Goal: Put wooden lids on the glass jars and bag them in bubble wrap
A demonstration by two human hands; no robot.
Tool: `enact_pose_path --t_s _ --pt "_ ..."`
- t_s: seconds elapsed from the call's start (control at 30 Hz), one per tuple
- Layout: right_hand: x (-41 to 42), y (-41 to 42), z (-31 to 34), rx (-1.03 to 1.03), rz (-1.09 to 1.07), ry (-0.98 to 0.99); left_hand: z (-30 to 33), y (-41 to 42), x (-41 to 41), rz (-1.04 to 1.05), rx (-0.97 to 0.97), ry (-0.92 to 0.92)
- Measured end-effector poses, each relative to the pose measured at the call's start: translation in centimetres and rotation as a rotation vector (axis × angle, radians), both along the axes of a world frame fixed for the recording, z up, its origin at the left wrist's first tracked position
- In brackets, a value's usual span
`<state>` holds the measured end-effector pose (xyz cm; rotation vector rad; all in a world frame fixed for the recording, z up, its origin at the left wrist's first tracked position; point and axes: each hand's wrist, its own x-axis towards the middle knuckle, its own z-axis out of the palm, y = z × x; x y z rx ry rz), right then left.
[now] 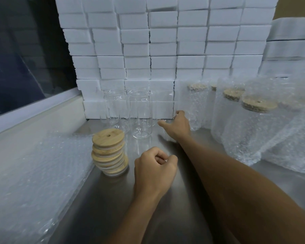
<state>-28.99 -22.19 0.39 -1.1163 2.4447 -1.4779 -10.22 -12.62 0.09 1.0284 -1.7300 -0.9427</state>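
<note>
step: reaching for next jar (141,115) | right hand (179,125) fingers spreading, grasping nothing, jar at its 9 o'clock | left hand (154,166) clenching, holding nothing | next: gripping glass, then lid (108,138) from stack at 9 o'clock of left hand

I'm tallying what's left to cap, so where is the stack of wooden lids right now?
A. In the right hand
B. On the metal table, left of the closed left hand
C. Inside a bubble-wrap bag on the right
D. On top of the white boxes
B: the stack of wooden lids stands on the metal table, just left of the left hand, in front of the bare glass jars.
</note>
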Motion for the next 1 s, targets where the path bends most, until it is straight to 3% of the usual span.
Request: enact_pose_path --t_s 0.83,1.0 --pt "7.8 17.2 -0.1 -0.076 0.205 -0.053 0.9 0.6 1.0 0.014 0.0 -0.011" --pt "8.6 18.9 0.1 -0.16 0.198 -0.15 1.1 1.0 1.0 -0.066 -0.028 -0.05"
